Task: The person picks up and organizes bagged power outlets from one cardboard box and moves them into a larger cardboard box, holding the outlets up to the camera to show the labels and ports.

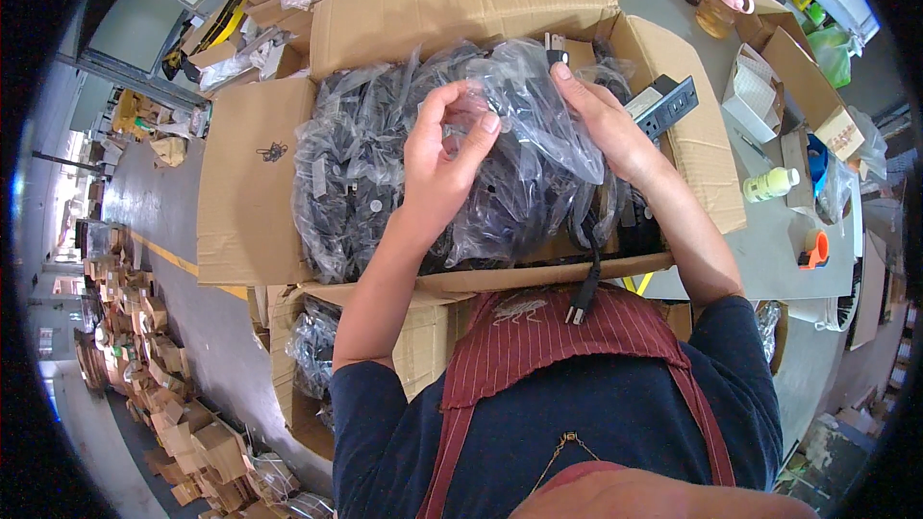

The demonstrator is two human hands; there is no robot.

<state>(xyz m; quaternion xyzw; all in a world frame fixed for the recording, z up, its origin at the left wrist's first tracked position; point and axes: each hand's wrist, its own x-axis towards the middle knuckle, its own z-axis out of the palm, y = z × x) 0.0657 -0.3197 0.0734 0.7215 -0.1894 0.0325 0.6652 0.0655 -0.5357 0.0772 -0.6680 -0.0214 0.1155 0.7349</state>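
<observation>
My left hand [444, 139] is over the middle of an open cardboard box, thumb and fingers curled closed at the edge of a clear plastic bag [538, 120]. My right hand [611, 125] is at the bag's right side, its thumb beside a black plug [556, 55] with metal prongs. A black power strip [670, 108] with sockets and a pale label sticks out past the back of that hand and appears gripped in it; most of those fingers are hidden. Below the bag, a black cord ends in another plug [580, 309] hanging before my red striped apron [548, 346].
Dark bagged items [351, 163] fill the cardboard box [255, 187], whose flaps stand out. On the grey table [716, 159] at right are a pale bottle [771, 185], an orange tape roll [813, 250], a jug [723, 10] and a small white box [753, 86]. Cartons [207, 437] pile up at lower left.
</observation>
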